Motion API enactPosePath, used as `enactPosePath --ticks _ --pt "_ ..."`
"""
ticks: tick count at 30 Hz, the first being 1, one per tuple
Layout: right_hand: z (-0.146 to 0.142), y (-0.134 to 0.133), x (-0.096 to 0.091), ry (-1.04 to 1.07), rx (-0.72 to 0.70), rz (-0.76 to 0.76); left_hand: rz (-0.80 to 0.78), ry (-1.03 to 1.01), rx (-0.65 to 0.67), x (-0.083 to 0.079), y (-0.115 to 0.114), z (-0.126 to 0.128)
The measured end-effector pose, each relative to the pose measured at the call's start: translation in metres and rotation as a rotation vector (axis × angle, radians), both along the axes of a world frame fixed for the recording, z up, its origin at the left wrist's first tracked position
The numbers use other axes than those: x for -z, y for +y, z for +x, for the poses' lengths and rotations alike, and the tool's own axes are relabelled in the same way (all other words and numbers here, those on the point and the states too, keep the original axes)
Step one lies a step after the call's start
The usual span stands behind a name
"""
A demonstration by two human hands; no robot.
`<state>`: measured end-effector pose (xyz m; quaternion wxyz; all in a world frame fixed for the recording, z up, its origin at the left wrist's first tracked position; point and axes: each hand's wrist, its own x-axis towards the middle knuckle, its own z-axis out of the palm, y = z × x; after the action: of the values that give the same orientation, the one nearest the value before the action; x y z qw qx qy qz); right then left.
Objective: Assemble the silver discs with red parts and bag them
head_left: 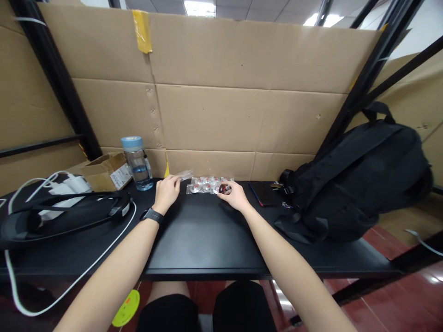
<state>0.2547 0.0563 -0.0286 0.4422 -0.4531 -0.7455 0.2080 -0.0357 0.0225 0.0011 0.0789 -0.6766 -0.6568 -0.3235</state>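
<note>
My left hand (166,192) rests on the black table (207,240) with its fingers curled around the end of a clear plastic packet (185,174). My right hand (234,194) is closed on a small dark red and black object (224,188). Between the hands lies a row of small clear bags (204,185) holding round silver and red pieces, close against the cardboard back wall. A black watch sits on my left wrist.
A water bottle (137,162) with a blue cap and an open cardboard box (105,171) stand at the back left. A black strap device (58,216) with white cables lies left. A black backpack (360,180) fills the right; a dark phone (265,194) lies beside it.
</note>
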Motion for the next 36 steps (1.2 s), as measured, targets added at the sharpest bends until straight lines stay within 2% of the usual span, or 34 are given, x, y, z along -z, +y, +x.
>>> enactPosePath --ticks 2,7,9,11,14,19,23,28,33,36 --pt "0.002 0.000 -0.004 -0.030 0.017 0.060 0.079 -0.004 0.154 -0.004 -0.004 0.009" --pt "0.016 -0.007 -0.023 -0.054 0.069 0.115 -0.045 0.146 0.593 0.001 -0.019 0.050" --pt "0.024 -0.012 -0.032 -0.123 -0.003 0.093 -0.111 0.192 0.729 0.008 -0.025 0.065" --pt "0.032 -0.018 -0.042 -0.199 -0.118 0.038 -0.178 0.216 0.804 0.013 -0.030 0.075" --pt "0.040 -0.027 -0.055 -0.308 -0.235 -0.043 -0.243 0.246 0.846 0.017 -0.034 0.080" --pt "0.042 -0.045 -0.073 -0.452 -0.239 -0.016 -0.233 0.302 0.795 0.019 -0.038 0.077" --pt "0.041 -0.051 -0.074 -0.496 -0.262 -0.021 -0.211 0.289 0.786 0.021 -0.040 0.082" --pt "0.045 -0.040 -0.063 -0.587 -0.024 0.040 -0.310 0.223 0.866 0.021 -0.041 0.086" --pt "0.047 -0.036 -0.060 -0.605 -0.088 0.012 -0.398 0.215 0.913 0.013 -0.044 0.083" --pt "0.044 -0.039 -0.063 -0.612 0.018 0.069 -0.396 0.235 0.887 0.015 -0.045 0.082"
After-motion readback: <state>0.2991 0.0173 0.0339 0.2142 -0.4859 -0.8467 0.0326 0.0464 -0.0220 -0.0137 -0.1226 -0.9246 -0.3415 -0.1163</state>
